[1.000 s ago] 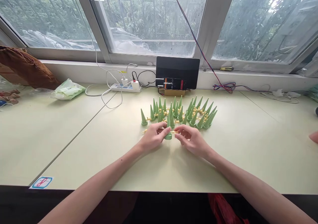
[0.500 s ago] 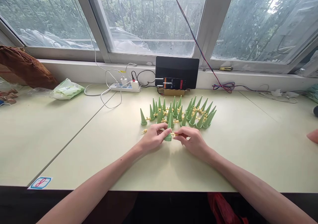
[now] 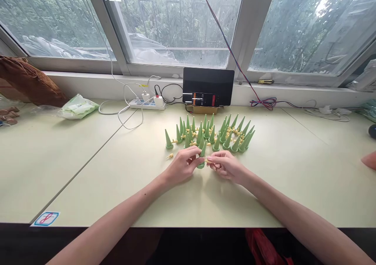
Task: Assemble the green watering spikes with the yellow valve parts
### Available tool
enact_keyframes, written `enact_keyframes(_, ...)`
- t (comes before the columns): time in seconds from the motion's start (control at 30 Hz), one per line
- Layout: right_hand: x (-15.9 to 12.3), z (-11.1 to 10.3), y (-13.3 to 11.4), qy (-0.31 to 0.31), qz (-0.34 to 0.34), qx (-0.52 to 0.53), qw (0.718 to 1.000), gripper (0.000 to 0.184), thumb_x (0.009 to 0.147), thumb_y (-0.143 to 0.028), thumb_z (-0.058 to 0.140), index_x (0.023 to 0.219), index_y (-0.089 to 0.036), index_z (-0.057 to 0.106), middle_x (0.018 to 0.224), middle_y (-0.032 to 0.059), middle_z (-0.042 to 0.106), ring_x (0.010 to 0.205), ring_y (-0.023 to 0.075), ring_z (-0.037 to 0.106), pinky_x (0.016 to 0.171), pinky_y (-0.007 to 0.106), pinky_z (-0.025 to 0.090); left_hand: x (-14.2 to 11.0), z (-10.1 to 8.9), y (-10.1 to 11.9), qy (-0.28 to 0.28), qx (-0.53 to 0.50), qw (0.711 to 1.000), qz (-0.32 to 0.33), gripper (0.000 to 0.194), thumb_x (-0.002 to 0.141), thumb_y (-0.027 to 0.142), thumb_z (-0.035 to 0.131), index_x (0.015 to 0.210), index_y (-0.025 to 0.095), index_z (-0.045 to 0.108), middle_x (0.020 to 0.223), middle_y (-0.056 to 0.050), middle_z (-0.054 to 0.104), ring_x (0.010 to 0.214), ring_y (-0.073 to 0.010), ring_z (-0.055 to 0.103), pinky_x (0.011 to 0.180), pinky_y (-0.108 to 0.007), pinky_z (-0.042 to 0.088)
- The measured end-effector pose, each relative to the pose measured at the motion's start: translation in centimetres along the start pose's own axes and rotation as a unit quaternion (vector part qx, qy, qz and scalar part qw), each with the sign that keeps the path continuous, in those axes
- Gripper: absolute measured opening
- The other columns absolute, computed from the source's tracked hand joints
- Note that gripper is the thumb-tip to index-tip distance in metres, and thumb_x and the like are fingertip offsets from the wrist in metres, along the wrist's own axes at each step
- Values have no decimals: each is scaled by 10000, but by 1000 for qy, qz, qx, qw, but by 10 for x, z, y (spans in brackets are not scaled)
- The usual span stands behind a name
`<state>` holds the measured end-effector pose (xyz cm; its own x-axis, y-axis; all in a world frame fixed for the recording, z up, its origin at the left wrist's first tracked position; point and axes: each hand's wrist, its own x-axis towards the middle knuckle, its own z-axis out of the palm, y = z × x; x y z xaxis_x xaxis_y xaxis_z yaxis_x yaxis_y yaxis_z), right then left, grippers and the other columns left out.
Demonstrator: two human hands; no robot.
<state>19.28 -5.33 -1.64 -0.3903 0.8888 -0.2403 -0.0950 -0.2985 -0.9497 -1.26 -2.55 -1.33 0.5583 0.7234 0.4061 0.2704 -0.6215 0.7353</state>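
Note:
My left hand [image 3: 185, 164] pinches a green cone [image 3: 203, 149] near its wide round base, holding it slightly tilted to the right. Close beside it, my right hand [image 3: 227, 164] is closed on a small yellow piece [image 3: 207, 161] that meets the cone's side; the fingers cover most of that piece. Behind both hands stand several more green cones [image 3: 226, 141], points upward, with yellow connector pieces [image 3: 175, 141] among them. A loose yellow piece [image 3: 170, 155] lies on the table left of my left hand.
A dark tablet [image 3: 208, 83] with a phone [image 3: 202, 99] leaning on it stands at the back. Left of it are a power strip [image 3: 149, 105] with cables and a wipes packet [image 3: 79, 107]. Part of another person's hand [image 3: 369, 161] shows at the right edge.
The cone in my left hand has tipped from nearly upright to leaning right. My right hand has turned a little, its lower fingers curling under. The view has shifted slightly.

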Motion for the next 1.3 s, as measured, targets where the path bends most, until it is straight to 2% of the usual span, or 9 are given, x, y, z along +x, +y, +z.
enact_keyframes(0.13,0,4,4,47,-91,-133,986,401,897,-521,618,722,-160,612,524,-36,508,353,63,367,342,206,273,3,-2,7,-10,-58,995,-84,273,939,364,548,757,163,515,673,22,461,540,-82,417,465,-208,339)
enact_keyframes(0.27,-1,7,11,138,-293,-378,867,245,950,-406,583,887,-181,659,690,25,627,555,137,532,529,259,441,4,-8,10,-15,-114,980,-165,350,930,468,552,752,166,528,538,59,391,431,-69,364,406,-209,286)
enact_keyframes(0.37,0,6,12,144,-353,-449,808,180,984,-332,547,1008,-193,658,826,58,670,662,165,581,619,283,479,5,-12,10,-22,-166,964,-208,378,913,530,561,780,177,529,477,86,316,379,-61,300,376,-209,220)
enact_keyframes(0.6,0,2,10,117,-395,-475,778,219,1028,-307,476,986,-195,659,859,65,639,712,163,582,654,267,476,6,-13,13,-39,-201,947,-249,416,873,581,595,781,182,521,440,100,293,353,-59,280,362,-207,208)
enact_keyframes(0.87,-1,6,13,119,-366,-443,810,273,1017,-341,488,869,-186,658,738,39,602,640,152,528,609,268,436,4,-12,13,-44,-144,969,-194,385,913,522,558,764,167,538,487,76,354,399,-65,335,388,-202,250)
enact_keyframes(0.97,-1,8,10,114,-302,-391,862,323,985,-404,525,785,-181,646,620,5,555,540,130,477,520,256,383,4,-10,10,-27,-108,983,-148,369,908,481,572,724,163,532,581,48,398,473,-74,391,429,-203,311)
enact_keyframes(1.07,-1,8,7,65,-171,-264,947,372,947,-490,554,748,-182,617,498,-43,485,392,96,412,390,230,298,4,-8,6,-17,-85,990,-115,343,910,449,570,727,161,539,670,20,447,550,-89,430,471,-205,360)
enact_keyframes(1.13,0,6,6,26,-91,-161,982,388,908,-527,593,730,-183,593,469,-69,444,331,76,363,332,214,250,4,-6,4,-9,-66,993,-94,317,913,418,572,730,160,548,710,3,469,599,-101,437,496,-206,373)
enact_keyframes(1.3,1,2,4,-6,-32,-67,997,404,856,-529,661,700,-167,568,499,-77,433,327,49,336,303,185,246,4,-4,4,4,-59,995,-75,317,912,402,575,713,158,538,704,2,464,597,-98,413,487,-206,354)
